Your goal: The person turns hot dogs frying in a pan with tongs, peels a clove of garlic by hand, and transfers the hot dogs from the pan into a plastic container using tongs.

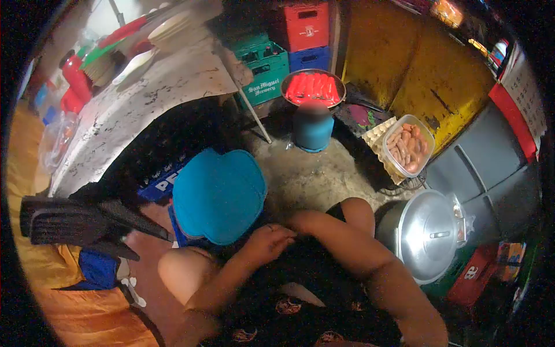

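Observation:
My left hand [269, 244] rests low in the middle, near my lap, with its fingers curled together; whether something small is between them cannot be made out. Close beside it is my right hand [302, 222], blurred and partly dark, its fingers hidden. A blue plastic stool or lid [219, 194] stands just beyond them to the left. Farther ahead, a round pan [314, 104] of bright red sausages [312, 87] sits above a blue container [313, 130]. To the right, a clear tub [425, 151] holds brownish sausages [406, 146] on egg trays [378, 151].
A large lidded metal pot [430, 236] stands at the right. Green [266, 72] and red [307, 28] crates are at the back. A table [144, 110] with stacked plates [104, 63] is on the left. A dark slatted chair-like object [69, 222] is at the lower left.

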A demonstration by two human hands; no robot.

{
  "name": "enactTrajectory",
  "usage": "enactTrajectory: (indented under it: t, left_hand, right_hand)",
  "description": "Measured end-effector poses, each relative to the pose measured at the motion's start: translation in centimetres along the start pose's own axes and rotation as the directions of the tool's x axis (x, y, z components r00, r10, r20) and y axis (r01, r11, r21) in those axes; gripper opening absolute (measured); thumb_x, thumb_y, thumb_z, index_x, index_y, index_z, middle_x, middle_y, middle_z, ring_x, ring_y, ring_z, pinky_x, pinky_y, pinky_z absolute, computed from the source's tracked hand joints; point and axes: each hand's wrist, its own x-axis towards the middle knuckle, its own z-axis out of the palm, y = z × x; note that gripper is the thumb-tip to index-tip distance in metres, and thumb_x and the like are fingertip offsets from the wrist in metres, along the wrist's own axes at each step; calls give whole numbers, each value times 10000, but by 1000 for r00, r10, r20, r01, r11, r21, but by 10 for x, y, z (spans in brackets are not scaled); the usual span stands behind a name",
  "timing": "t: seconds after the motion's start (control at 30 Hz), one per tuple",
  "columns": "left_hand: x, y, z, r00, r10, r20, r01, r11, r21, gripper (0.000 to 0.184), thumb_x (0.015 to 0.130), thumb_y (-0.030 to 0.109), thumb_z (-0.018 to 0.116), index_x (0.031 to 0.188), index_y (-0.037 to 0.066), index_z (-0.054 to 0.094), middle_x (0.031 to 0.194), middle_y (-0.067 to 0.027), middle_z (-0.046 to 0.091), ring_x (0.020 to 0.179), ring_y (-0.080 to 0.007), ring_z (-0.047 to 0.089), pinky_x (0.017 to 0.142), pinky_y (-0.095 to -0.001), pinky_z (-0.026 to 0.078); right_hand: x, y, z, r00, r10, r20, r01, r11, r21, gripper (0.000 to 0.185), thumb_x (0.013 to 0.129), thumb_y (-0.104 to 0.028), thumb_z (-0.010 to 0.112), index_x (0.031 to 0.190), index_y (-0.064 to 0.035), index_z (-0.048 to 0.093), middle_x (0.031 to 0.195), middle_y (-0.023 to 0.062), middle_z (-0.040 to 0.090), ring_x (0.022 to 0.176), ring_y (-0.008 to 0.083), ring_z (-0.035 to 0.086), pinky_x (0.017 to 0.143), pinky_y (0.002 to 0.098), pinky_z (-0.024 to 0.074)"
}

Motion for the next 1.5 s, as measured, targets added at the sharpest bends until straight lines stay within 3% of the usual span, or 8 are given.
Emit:
enactTrajectory:
  t: [0.23,0.57,0.7,0.77,0.87,0.97,1.07,1.5]
  left_hand:
    - [12,52,-64,925,196,-325,-146,974,173,368,860,150,705,1222,118,646,1108,-149,669,1007,-354,637,874,-444,517]
    - [61,168,-275,372,778,-506,90,512,854,220,791,66,705,1010,50,680,944,-141,677,857,-336,642,747,-441,504]
    - [113,159,-397,474,679,-560,560,259,787,292,881,281,639,1109,104,688,1048,-131,690,992,-349,656,894,-449,517]
    - [131,170,-423,579,440,-686,687,190,701,431,867,350,632,1153,28,604,1083,-295,661,1094,-463,605,950,-458,485]
    - [144,153,-449,633,279,-722,756,-20,655,350,877,331,637,1160,127,669,1133,-128,671,1022,-362,650,948,-490,500]
    - [156,147,-465,598,105,-795,800,-16,600,365,874,332,642,1196,159,647,1214,-130,643,1088,-369,634,946,-523,505]
    - [163,138,-472,611,29,-791,790,32,612,322,900,273,596,1178,113,629,1200,-160,653,1120,-379,628,924,-536,508]
    - [132,146,-534,565,338,-753,737,203,644,288,919,239,532,1056,-5,600,1021,-314,646,995,-472,625,844,-549,492]
  right_hand:
    - [-10,11,-10,999,-47,17,48,997,-54,490,849,-414,654,1214,-86,644,1130,192,681,1033,373,654,892,493,509]
    - [-18,19,-13,996,-69,64,78,987,-139,547,862,-459,646,1258,-82,618,1190,198,659,1075,376,637,918,489,500]
    - [-26,20,-15,995,-66,73,77,983,-164,570,867,-477,643,1275,-81,608,1214,201,650,1092,377,630,928,487,496]
    - [-24,21,-15,994,-54,100,69,986,-153,599,870,-496,642,1300,-81,592,1247,202,635,1119,378,618,947,485,489]
    - [-1,36,-2,995,-101,9,101,992,-81,612,863,-485,653,1321,-86,575,1273,198,621,1167,376,593,979,485,473]
    - [-4,35,-15,983,-181,-20,182,974,132,633,854,-488,666,1324,-74,571,1306,198,600,1201,379,572,1015,489,449]
    - [17,48,-3,980,-173,-98,170,985,-40,652,849,-493,671,1326,-62,566,1352,195,567,1219,388,556,1029,491,441]
    - [-19,9,-33,999,-13,-50,16,998,58,659,803,-540,695,1296,-113,601,1296,160,616,1197,371,576,1004,498,459]
